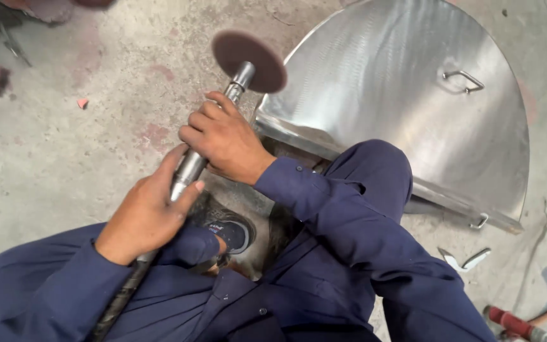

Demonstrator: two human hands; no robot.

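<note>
Steel shaft of the polishing tool (207,149) runs between our hands — left hand (147,215) wrapped tight low, right hand (223,139) clenched nearer the brown disc (249,60), steadying it just off the metal lid (406,95) on the floor (52,139).

Both hands (185,177) gripping polishing tool (223,114), steel lid (381,82)

One head-worn view looks steeply down, close over the person's lap and arms, onto the concrete floor (64,139) ahead.
</note>
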